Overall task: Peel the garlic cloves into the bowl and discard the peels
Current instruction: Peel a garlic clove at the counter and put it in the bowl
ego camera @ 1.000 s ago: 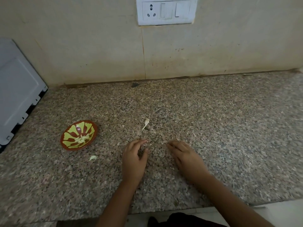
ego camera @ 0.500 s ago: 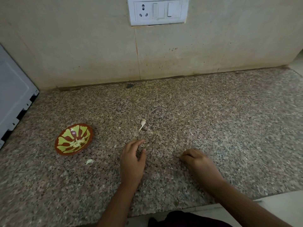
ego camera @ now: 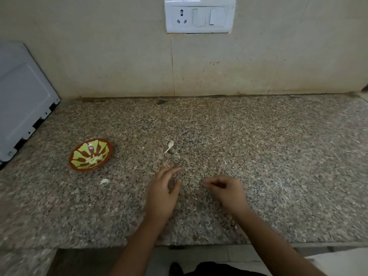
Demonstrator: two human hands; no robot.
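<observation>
A red bowl with a yellow-green pattern [ego camera: 78, 163] sits on the granite counter at the left and holds several peeled garlic pieces [ego camera: 94, 159]. A small garlic clove with a thin tail [ego camera: 169, 145] lies just beyond my hands. A pale garlic bit [ego camera: 104, 181] lies near the bowl's front. My left hand [ego camera: 162, 194] rests on the counter with relaxed, spread fingers and holds nothing. My right hand [ego camera: 227, 191] hovers beside it with fingertips curled together; nothing shows between them.
A white appliance panel [ego camera: 22, 96] leans at the far left against the wall. A wall socket with switches [ego camera: 199, 15] is above the counter. The counter's front edge [ego camera: 199, 245] runs just below my wrists. Small peel flecks dot the granite.
My right hand's fingers went from stretched flat on the counter to curled together. My left hand stayed in place, and the clove and bowl have not moved.
</observation>
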